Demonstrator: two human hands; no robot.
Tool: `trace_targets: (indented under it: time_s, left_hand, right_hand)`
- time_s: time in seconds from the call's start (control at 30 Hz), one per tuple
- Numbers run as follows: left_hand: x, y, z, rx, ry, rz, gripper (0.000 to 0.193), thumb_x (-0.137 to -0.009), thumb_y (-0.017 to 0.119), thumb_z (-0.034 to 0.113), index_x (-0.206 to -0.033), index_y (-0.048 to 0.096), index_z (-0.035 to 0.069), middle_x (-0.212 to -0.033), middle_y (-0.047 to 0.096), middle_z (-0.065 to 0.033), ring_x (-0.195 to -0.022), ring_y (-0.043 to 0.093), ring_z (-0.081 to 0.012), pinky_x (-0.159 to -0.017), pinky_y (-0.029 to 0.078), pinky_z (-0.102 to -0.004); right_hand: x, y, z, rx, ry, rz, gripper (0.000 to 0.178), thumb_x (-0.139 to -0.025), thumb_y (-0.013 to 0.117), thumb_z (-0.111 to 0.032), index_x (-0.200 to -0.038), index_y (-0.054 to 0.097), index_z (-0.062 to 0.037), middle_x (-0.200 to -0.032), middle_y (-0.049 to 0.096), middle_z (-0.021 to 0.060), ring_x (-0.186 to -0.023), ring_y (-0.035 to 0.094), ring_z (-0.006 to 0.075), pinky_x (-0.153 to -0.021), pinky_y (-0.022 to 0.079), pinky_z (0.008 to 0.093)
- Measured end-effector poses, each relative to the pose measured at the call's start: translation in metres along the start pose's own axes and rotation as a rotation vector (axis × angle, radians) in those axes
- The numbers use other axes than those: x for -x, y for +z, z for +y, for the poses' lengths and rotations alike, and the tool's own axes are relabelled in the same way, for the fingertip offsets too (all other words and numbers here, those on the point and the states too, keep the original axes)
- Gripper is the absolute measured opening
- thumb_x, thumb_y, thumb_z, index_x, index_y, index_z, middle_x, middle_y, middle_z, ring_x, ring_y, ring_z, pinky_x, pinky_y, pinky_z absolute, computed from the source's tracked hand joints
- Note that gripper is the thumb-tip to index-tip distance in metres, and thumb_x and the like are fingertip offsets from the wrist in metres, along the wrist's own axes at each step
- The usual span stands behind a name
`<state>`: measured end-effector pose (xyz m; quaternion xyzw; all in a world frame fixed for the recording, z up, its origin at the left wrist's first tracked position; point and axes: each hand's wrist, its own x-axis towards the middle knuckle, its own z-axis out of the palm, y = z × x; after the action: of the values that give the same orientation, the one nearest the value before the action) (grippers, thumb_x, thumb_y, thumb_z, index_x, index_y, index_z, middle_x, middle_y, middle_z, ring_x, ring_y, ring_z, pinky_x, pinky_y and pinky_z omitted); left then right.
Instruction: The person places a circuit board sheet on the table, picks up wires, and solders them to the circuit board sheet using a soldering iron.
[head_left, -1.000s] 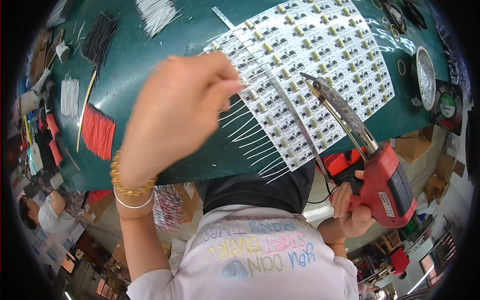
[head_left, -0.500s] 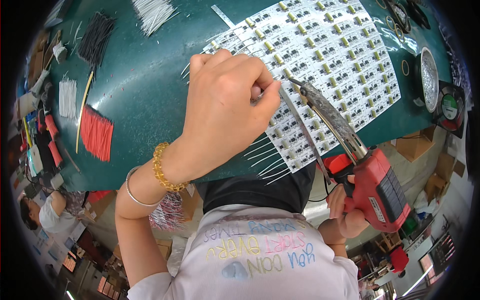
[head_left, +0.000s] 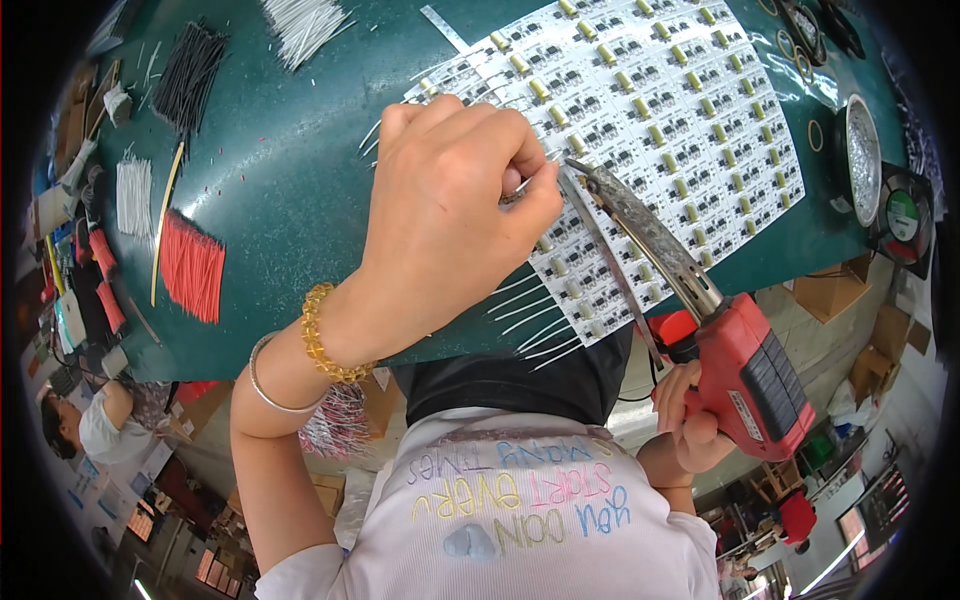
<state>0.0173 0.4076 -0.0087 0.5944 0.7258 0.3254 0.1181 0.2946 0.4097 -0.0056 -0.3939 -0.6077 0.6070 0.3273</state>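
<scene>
My left hand [head_left: 455, 190] is closed in a pinch over the left part of a white circuit-board panel [head_left: 745, 185]. Between its fingertips pokes the end of a thin white wire [head_left: 553, 155]. My right hand [head_left: 695, 415] grips a red soldering gun [head_left: 745, 375] by its handle, below the table's near edge. The gun's dark, slender tip reaches up to the board, right beside my left fingertips. Under the gun's barrel a flat metal strip [head_left: 610, 260] lies across the panel. Several white wires [head_left: 535, 315] stick out from the panel's left edge.
Bundles of black wires [head_left: 188, 80], white wires [head_left: 135, 195] and red wires [head_left: 193, 265] lie on the green table [head_left: 290, 230] at left. More white wires [head_left: 303, 28] lie at the far edge. A metal bowl [head_left: 860, 160] and a solder spool [head_left: 903, 215] stand at right.
The soldering gun has shifted slightly to the left, bringing its tip closer to my left fingertips. My left hand has hardly moved.
</scene>
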Motion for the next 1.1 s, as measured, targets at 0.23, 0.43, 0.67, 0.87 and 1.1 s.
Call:
trace_targets:
  time_s: [0.23, 0.43, 0.67, 0.87, 1.1]
  left_hand:
    - [0.0, 0.0, 0.001, -0.015, 0.004, 0.002, 0.014, -0.071, 0.071, 0.008, -0.065, 0.058, 0.009, -0.057, 0.05, 0.0024, -0.058, 0.046, -0.0129, -0.067, 0.033, -0.0289]
    - [0.0, 0.0, 0.001, -0.008, 0.007, 0.01, 0.014, -0.072, 0.071, 0.008, -0.065, 0.058, 0.008, -0.058, 0.052, 0.0013, -0.058, 0.047, -0.013, -0.068, 0.034, -0.0287]
    - [0.0, -0.003, -0.005, -0.062, 0.185, 0.192, 0.012, -0.07, 0.073, 0.006, -0.068, 0.061, 0.006, -0.062, 0.055, -0.0002, -0.06, 0.049, -0.0154, -0.068, 0.035, -0.0286]
    - [0.007, 0.003, 0.006, 0.067, 0.074, 0.021, 0.011, -0.07, 0.073, 0.005, -0.069, 0.062, 0.007, -0.062, 0.054, -0.0005, -0.061, 0.049, -0.0163, -0.068, 0.034, -0.029]
    - [0.008, 0.009, 0.004, 0.008, 0.108, 0.09, 0.012, -0.07, 0.072, 0.003, -0.07, 0.061, 0.008, -0.062, 0.052, -0.0001, -0.06, 0.047, -0.0159, -0.066, 0.033, -0.0301]
  right_hand:
    - [-0.003, 0.011, -0.01, -0.072, -0.037, 0.034, 0.073, -0.086, 0.057, -0.052, -0.115, 0.04, 0.0123, -0.048, 0.045, 0.0003, -0.035, 0.041, 0.0097, -0.037, 0.035, 0.0224]
    - [0.0, 0.01, -0.008, -0.057, -0.008, 0.03, 0.075, -0.087, 0.056, -0.052, -0.119, 0.037, 0.0134, -0.047, 0.045, 0.0008, -0.035, 0.041, 0.0104, -0.037, 0.035, 0.0228]
    - [-0.003, 0.011, -0.014, -0.059, -0.035, 0.059, 0.075, -0.087, 0.055, -0.053, -0.118, 0.038, 0.0133, -0.047, 0.046, 0.0004, -0.034, 0.041, 0.0098, -0.037, 0.034, 0.0225]
    - [0.007, 0.006, -0.008, -0.092, -0.043, 0.083, 0.077, -0.086, 0.056, -0.054, -0.12, 0.038, 0.0123, -0.048, 0.046, 0.0, -0.035, 0.041, 0.0101, -0.037, 0.034, 0.023]
    - [0.014, 0.004, -0.005, 0.002, 0.034, 0.056, 0.073, -0.086, 0.057, -0.053, -0.119, 0.041, 0.0101, -0.049, 0.046, -0.0002, -0.035, 0.043, 0.0105, -0.038, 0.035, 0.0232]
